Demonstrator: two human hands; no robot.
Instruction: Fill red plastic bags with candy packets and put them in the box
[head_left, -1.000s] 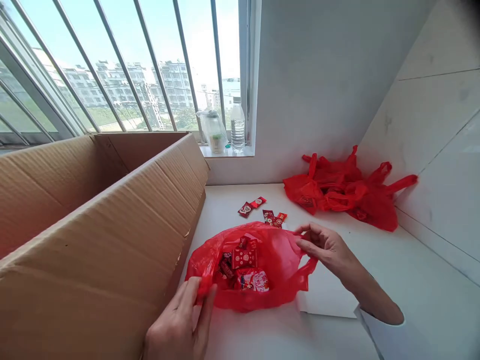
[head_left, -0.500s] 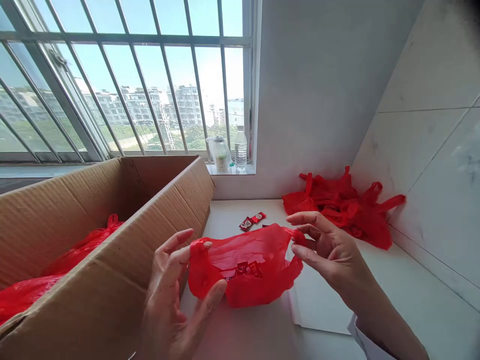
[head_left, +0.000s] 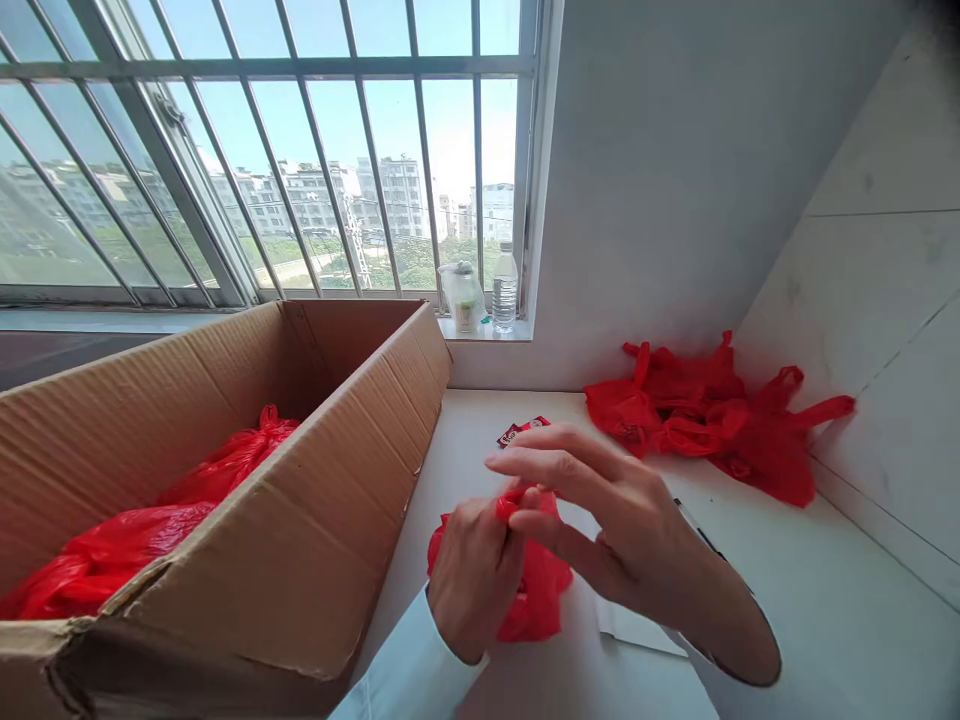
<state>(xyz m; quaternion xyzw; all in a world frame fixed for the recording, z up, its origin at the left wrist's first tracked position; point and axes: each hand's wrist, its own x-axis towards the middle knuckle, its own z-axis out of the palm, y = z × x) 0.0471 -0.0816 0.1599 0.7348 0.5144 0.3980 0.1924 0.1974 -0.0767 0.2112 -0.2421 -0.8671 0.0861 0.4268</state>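
Observation:
A red plastic bag (head_left: 544, 590) hangs over the white tabletop, its top gathered into a narrow neck. Closed around that neck is my left hand (head_left: 476, 575), knuckles up. Just above and to the right is my right hand (head_left: 600, 500), its fingers stretched out and apart around the twisted end of the bag; whether a fingertip touches the plastic is hard to tell. Small red packets (head_left: 521, 430) lie on the table behind my hands, partly covered by the right one. The bag's contents are hidden.
To the left stands a large open cardboard box (head_left: 322, 490) with red bags (head_left: 142, 540) inside. More red bags (head_left: 697, 410) are heaped at the right wall. A water bottle (head_left: 505, 290) and a bagged cup (head_left: 463, 300) stand on the sill. A dark pen-like object (head_left: 697, 527) lies right.
The bag, spread wide between both hands before, is now bunched at its top. My left hand has closed on the neck, and my right hand has moved left over it. The view has shifted left.

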